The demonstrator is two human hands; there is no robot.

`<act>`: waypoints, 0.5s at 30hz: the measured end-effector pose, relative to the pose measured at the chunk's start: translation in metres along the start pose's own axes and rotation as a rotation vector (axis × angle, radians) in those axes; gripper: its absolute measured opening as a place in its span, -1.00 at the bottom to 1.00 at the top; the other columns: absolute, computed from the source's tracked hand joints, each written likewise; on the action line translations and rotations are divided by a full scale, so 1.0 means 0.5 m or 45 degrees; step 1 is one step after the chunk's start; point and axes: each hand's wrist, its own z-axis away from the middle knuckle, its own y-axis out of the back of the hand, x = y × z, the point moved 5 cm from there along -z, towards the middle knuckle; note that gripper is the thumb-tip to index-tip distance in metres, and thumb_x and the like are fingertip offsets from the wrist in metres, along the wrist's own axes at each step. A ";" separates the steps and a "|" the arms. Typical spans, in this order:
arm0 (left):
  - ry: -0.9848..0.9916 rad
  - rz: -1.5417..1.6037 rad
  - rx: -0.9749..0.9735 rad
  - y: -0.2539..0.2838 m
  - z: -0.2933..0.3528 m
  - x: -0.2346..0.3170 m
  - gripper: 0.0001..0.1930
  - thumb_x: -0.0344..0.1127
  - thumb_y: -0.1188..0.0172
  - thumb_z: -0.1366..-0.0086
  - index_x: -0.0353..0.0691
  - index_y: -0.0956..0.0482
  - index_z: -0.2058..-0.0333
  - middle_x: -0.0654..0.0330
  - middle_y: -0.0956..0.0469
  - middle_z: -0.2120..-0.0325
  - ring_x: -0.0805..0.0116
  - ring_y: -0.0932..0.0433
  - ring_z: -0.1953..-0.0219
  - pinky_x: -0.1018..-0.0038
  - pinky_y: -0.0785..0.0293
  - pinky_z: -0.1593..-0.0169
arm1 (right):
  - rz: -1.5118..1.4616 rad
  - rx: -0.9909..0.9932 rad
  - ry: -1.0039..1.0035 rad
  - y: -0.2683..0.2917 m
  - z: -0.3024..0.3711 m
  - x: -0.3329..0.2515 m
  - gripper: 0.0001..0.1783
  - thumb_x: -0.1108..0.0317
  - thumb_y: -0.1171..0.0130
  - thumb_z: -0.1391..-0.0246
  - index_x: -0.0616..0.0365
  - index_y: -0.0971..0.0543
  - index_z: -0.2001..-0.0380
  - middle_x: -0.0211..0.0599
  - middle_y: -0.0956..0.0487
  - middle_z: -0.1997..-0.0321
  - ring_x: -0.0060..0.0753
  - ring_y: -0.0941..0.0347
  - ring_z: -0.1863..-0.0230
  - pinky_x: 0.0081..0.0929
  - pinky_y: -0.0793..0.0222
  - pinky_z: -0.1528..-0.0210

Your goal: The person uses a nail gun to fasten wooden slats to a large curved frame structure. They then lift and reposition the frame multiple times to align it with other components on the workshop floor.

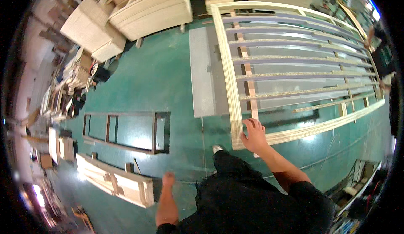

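Note:
A large slatted wooden frame (pixel 229 72) of pale timber fills the right half, with several long slats (pixel 290 60) running across it. My right hand (pixel 255 136) reaches over its near left corner, thumb and fingers apart and slightly curved. Whether the fingers press on the wood I cannot tell. My left hand (pixel 168 179) hangs low over the green floor, beside the end of a pale timber bundle (pixel 145 192). It is small and blurred, so its fingers do not show clearly. At the frame's far right end stands another person (pixel 384 57) in dark clothing.
Grey boards (pixel 202 74) lie beneath the frame. A dark narrow frame (pixel 130 147) rests on the floor at left. Stacked pale panels (pixel 153 13) stand at the back. A metal rack (pixel 362 171) holding assorted items is at lower right.

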 end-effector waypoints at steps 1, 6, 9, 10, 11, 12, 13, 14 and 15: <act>0.128 0.305 0.135 0.133 -0.127 -0.031 -0.66 -0.02 -0.12 -0.42 -0.18 -0.65 0.13 -0.04 -0.71 0.15 -0.11 -0.68 0.07 0.04 -0.58 0.04 | 0.015 0.046 -0.051 -0.012 -0.014 -0.003 -0.37 0.25 -0.29 -0.09 0.13 -0.41 -0.23 -0.06 -0.44 -0.28 0.13 -0.36 -0.28 0.14 -0.28 -0.24; -0.408 0.601 0.214 0.635 -0.555 0.221 -0.69 -0.12 -0.19 -0.45 -0.22 -0.59 0.01 0.01 -0.69 0.12 -0.04 -0.67 0.04 0.18 -0.57 -0.05 | -0.169 -0.026 -0.408 -0.063 -0.047 -0.057 -0.26 0.18 -0.31 -0.09 0.24 -0.33 -0.28 0.14 -0.54 -0.08 0.26 -0.47 -0.13 0.08 -0.43 -0.11; -0.753 0.386 0.222 0.801 -0.700 0.480 -0.67 -0.24 -0.26 -0.38 -0.20 -0.55 -0.06 -0.01 -0.62 -0.03 0.01 -0.61 -0.08 0.17 -0.51 -0.16 | -0.182 0.056 -0.604 -0.065 -0.053 -0.091 -0.13 0.14 -0.43 -0.01 0.31 -0.29 -0.30 0.18 -0.52 -0.04 0.27 -0.47 -0.08 0.05 -0.45 -0.12; -0.909 0.409 0.117 0.840 -0.741 0.577 -0.65 -0.26 -0.27 -0.37 -0.20 -0.54 -0.08 -0.02 -0.59 -0.08 -0.01 -0.56 -0.14 0.15 -0.47 -0.20 | -0.158 0.118 -0.710 -0.077 -0.056 -0.108 -0.10 0.14 -0.45 0.02 0.30 -0.28 -0.31 0.15 -0.52 -0.05 0.25 -0.46 -0.10 0.05 -0.44 -0.13; -1.065 0.456 0.037 0.887 -0.782 0.673 -0.62 -0.27 -0.27 -0.36 -0.19 -0.53 -0.11 -0.03 -0.55 -0.13 -0.02 -0.51 -0.20 0.13 -0.44 -0.25 | -0.113 0.195 -0.789 -0.073 -0.078 -0.118 -0.07 0.14 -0.48 0.05 0.30 -0.28 -0.32 0.13 -0.51 -0.07 0.23 -0.45 -0.11 0.05 -0.43 -0.14; -1.205 0.341 0.080 0.913 -0.831 0.733 -0.59 -0.29 -0.29 -0.33 -0.18 -0.51 -0.14 -0.04 -0.53 -0.15 -0.04 -0.47 -0.24 0.12 -0.39 -0.29 | -0.064 0.204 -0.863 -0.064 -0.100 -0.126 -0.07 0.14 -0.48 0.05 0.29 -0.29 -0.31 0.10 -0.50 -0.09 0.21 -0.44 -0.13 0.04 -0.42 -0.15; -1.342 0.226 0.127 0.939 -0.878 0.788 -0.54 -0.31 -0.30 -0.31 -0.17 -0.50 -0.17 -0.04 -0.51 -0.18 -0.06 -0.43 -0.28 0.11 -0.35 -0.34 | -0.017 0.211 -0.938 -0.058 -0.118 -0.140 -0.07 0.14 -0.48 0.06 0.29 -0.29 -0.31 0.08 -0.50 -0.10 0.19 -0.43 -0.15 0.04 -0.42 -0.15; -1.440 0.115 0.132 0.968 -0.919 0.863 -0.50 -0.31 -0.32 -0.28 -0.15 -0.48 -0.19 -0.04 -0.47 -0.22 -0.06 -0.38 -0.31 0.10 -0.32 -0.37 | 0.030 0.210 -1.042 -0.064 -0.118 -0.150 -0.08 0.14 -0.49 0.07 0.28 -0.30 -0.30 0.06 -0.50 -0.12 0.17 -0.42 -0.17 0.04 -0.41 -0.16; -1.548 0.005 0.137 1.004 -0.956 0.947 -0.46 -0.31 -0.34 -0.26 -0.14 -0.47 -0.22 -0.03 -0.43 -0.26 -0.07 -0.33 -0.35 0.10 -0.29 -0.40 | 0.063 0.217 -1.110 -0.080 -0.122 -0.153 -0.09 0.15 -0.49 0.08 0.27 -0.32 -0.30 0.04 -0.50 -0.13 0.15 -0.42 -0.18 0.03 -0.40 -0.17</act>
